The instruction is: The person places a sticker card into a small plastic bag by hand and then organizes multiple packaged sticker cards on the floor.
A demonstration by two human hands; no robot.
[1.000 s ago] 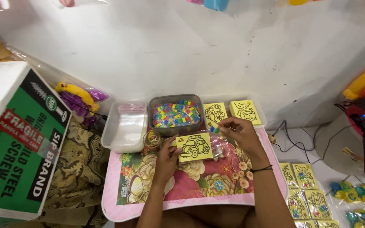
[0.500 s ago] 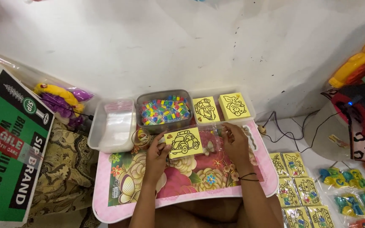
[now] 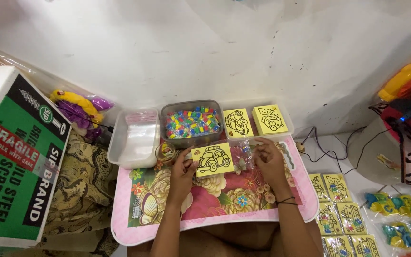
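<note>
We look down on a small pink counter (image 3: 215,223) with a flowered top, pushed against a white wall. Our left hand (image 3: 182,171) pinches the yellow car card (image 3: 211,159) by its left edge, thumb on the face and fingers behind, so the card sits tilted slightly, its long axis running left to right across the counter's far half. Our right hand (image 3: 268,162) is closed on a clear plastic sleeve (image 3: 244,157) that lies just to the right of the card; whether the card's right edge is already inside the sleeve's mouth we cannot tell, since the plastic is nearly invisible there. The two hands are apart, one at each end of the card-and-sleeve pair, and the card lies between them, nearer the left hand, which carries it alone. Behind the card stands a grey tub (image 3: 192,124) of small coloured pieces, to its left a clear tray (image 3: 134,140) with flat transparent bags, and to its right two stacks of yellow picture cards (image 3: 255,121) in another clear tray. A small roll of tape (image 3: 166,152) sits just beside the left thumb. On the floor at our right lie finished packets (image 3: 338,209), and a large green carton (image 3: 15,157) stands at the left.
</note>
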